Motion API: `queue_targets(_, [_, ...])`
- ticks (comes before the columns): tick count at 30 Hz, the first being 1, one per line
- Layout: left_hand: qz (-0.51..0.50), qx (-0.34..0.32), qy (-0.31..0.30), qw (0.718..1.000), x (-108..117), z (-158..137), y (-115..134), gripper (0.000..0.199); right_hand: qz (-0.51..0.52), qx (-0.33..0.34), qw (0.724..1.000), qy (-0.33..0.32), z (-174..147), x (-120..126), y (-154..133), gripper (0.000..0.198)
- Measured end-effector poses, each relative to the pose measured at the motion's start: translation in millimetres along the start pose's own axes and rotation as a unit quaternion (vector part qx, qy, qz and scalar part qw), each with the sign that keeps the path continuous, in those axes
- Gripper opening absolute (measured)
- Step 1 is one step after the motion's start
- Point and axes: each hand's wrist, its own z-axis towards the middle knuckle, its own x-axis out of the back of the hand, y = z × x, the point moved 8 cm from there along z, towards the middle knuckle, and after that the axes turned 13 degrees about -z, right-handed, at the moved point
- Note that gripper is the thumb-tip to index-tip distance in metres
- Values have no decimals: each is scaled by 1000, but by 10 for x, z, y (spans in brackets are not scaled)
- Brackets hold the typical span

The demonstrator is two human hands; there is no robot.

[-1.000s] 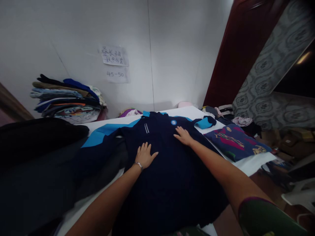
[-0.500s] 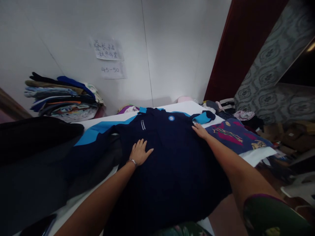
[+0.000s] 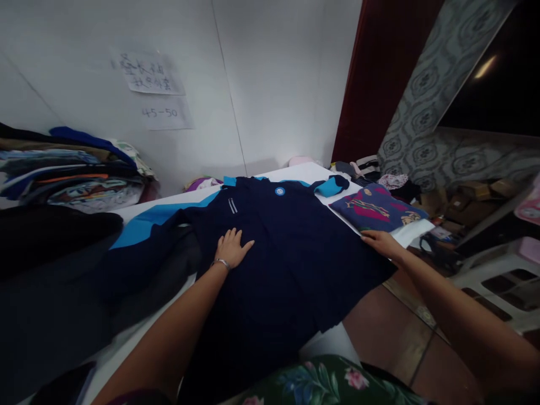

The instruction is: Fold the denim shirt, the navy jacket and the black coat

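Note:
A navy long-sleeved jacket (image 3: pixel 287 253) with light blue shoulder panels and a round badge lies spread over the white table (image 3: pixel 312 170). Its left-hand sleeve (image 3: pixel 147 225) stretches out to the left, while the other sleeve (image 3: pixel 331 185) is folded, with a light blue part showing. My left hand (image 3: pixel 230 247), wearing a bracelet, rests flat on the front of the jacket below the two pale stripes, fingers apart. At the jacket's right side edge, my right hand (image 3: pixel 382 244) pinches the cloth between thumb and fingers.
A stack of folded clothes (image 3: pixel 71 169) stands at the back left, with dark garments (image 3: pixel 50 270) in front of it. To the right lies a folded purple patterned garment (image 3: pixel 375 208). Beyond the table are cardboard boxes (image 3: pixel 464 197) and a white plastic stool (image 3: pixel 502 281).
My right hand has moved from near the folded sleeve down along the jacket's side edge, where it now grips the cloth. My left hand stays flat on the front. The view has turned right.

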Motion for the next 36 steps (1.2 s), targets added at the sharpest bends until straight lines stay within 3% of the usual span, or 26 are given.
queue_targets(4, [2,-5,6,1000,2,11,3,77,33,-83,996,-15,-435,64,229,37])
queue_targets(6, [3,-6,11,1000,7,13,5,76,128,-108,983,-74,-645,-23,280,40])
queue_targets(9, [2,-5,14,1000,8,17,5,74,291,-108,939,-147,-882,-199,253,43])
queue_targets(13, [-6,-2,13,1000,-1,29,-6,74,396,-130,905,-88,-960,-291,348,38])
queue_targets(17, [-8,-5,16,1000,-4,45,-12,74,376,-175,909,-28,-993,-340,482,34])
queue_targets(20, [-9,-6,15,1000,-8,41,-18,74,283,-175,943,-32,-1040,-317,525,35])
queue_targets(24, [-18,1,9,1000,-13,13,-30,73,35,-98,993,51,-960,9,440,36])
queue_targets(26, [-20,4,8,1000,-8,-4,-30,73,-45,-24,991,123,-835,192,179,39])
queue_targets(29, [-22,5,9,1000,7,-28,-26,74,-41,128,977,163,-601,237,-453,44])
queue_targets(32, [-20,5,12,1000,21,-42,-29,73,-42,240,967,81,-369,-42,-984,50])
queue_targets(36, [-9,10,8,1000,7,-28,-57,73,-90,256,959,-79,-97,-469,-1112,53])
